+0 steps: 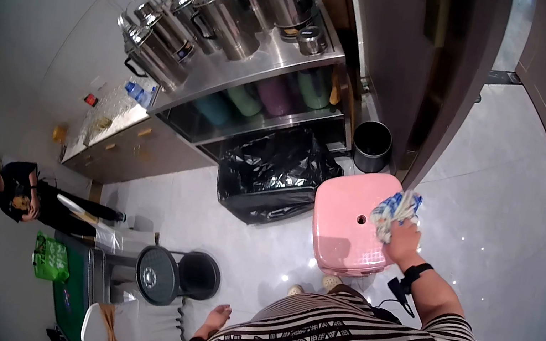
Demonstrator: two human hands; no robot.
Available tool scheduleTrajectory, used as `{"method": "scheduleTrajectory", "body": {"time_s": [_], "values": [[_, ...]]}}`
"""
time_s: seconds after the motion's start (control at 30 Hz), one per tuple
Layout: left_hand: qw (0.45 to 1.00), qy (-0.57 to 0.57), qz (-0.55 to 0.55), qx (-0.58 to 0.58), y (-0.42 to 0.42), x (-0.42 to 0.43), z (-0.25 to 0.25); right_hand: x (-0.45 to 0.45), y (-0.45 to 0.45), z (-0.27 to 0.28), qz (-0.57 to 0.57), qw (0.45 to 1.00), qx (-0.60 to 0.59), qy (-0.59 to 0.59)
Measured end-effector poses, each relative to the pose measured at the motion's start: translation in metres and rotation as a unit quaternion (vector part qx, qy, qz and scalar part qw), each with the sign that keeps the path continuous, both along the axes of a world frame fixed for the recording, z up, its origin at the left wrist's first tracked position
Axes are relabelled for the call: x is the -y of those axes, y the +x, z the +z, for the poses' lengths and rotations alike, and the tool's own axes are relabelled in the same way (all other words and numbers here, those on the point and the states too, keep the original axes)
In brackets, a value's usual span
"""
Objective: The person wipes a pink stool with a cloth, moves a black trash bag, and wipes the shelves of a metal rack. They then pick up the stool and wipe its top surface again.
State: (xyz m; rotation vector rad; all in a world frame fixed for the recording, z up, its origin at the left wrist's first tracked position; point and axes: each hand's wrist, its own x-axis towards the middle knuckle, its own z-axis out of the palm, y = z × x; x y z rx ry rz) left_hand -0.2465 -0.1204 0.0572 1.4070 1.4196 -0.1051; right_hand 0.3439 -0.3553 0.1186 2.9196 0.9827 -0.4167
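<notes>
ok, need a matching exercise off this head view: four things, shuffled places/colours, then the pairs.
Things
1. Stool
2. Patterned cloth
3. Vacuum flasks
4. Plastic carrier bag

Places/colours
A. Standing on top of the metal shelf unit
B. Bright green
C. Pink
D. Held in the right hand

Pairs: 1-C, 2-D, 3-A, 4-B
</notes>
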Motion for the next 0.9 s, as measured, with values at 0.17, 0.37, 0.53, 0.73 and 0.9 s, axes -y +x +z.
{"method": "scheduleTrajectory", "body": {"time_s": [0.17, 0.37, 0.53, 0.73, 0.9], "values": [[0.997, 0.005, -0.006, -0.075, 0.054, 0.015, 0.033, -0.034, -0.088, -0.011, 0.277, 0.960, -0.050, -0.007], [0.996, -0.006, 0.070, -0.062, 0.028, 0.055, 0.034, -0.063, -0.079, 0.011, 0.318, 0.939, -0.121, 0.051], [0.987, -0.039, 0.126, -0.088, -0.031, 0.113, 0.015, -0.064, -0.077, 0.009, 0.331, 0.935, -0.116, 0.054], [0.976, -0.115, 0.144, -0.121, -0.073, 0.169, -0.044, -0.072, -0.078, 0.011, 0.326, 0.937, -0.127, 0.014], [0.980, -0.071, 0.176, -0.056, -0.046, 0.151, -0.018, -0.090, -0.074, 0.027, 0.329, 0.926, -0.173, -0.060]]}}
